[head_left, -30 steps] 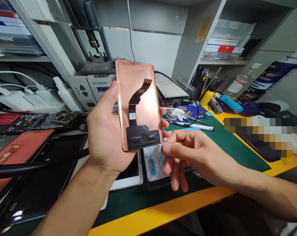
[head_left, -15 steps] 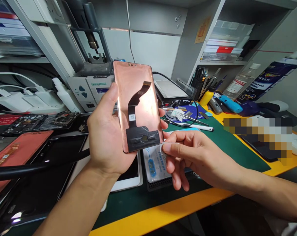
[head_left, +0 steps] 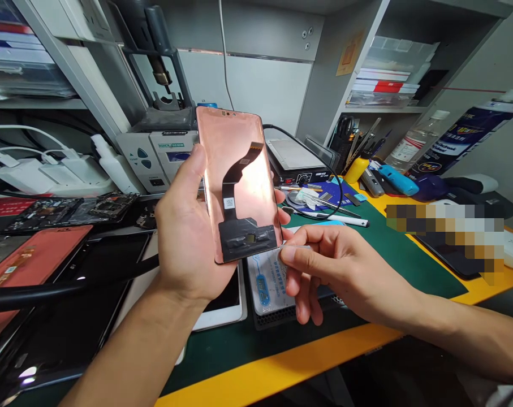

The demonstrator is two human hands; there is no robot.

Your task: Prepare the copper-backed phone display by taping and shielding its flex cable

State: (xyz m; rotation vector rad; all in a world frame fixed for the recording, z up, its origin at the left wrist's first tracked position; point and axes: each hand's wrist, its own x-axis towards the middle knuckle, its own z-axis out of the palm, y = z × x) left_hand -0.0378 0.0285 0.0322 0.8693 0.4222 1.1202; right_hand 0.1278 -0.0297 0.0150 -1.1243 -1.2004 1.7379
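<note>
panel (head_left: 256, 192), copper-coloured across its face, sat in the grip of the left hand (head_left: 184, 232), raised above the bench. the palm was behind its near left part, the thumb lay along the left edge, and fingertips showed at the right edge, so that hand was curled around it. a dark flex cable (head_left: 229, 189) ran up the panel's face from a black patch (head_left: 235, 240) at the near end, bending to the right toward its far tip.

the right hand (head_left: 319, 260) was just beside the panel's near right corner. its thumb and forefinger were pinched narrow on a thin pale strip (head_left: 302, 246), while the other fingers hung loosely bent below. whether the strip touched the panel could not be told.

below and nearer than the panel, a white device (head_left: 218, 321) lay on the green mat (head_left: 222, 353), with a silver box (head_left: 267, 282) just to its right, partly behind the right hand. a black hose (head_left: 90, 288) reached from the left edge to behind the left wrist. farther off, a flat heating plate (head_left: 301, 152) stood to the right of the panel, and a grey-white machine (head_left: 139, 169) to its left.
</note>
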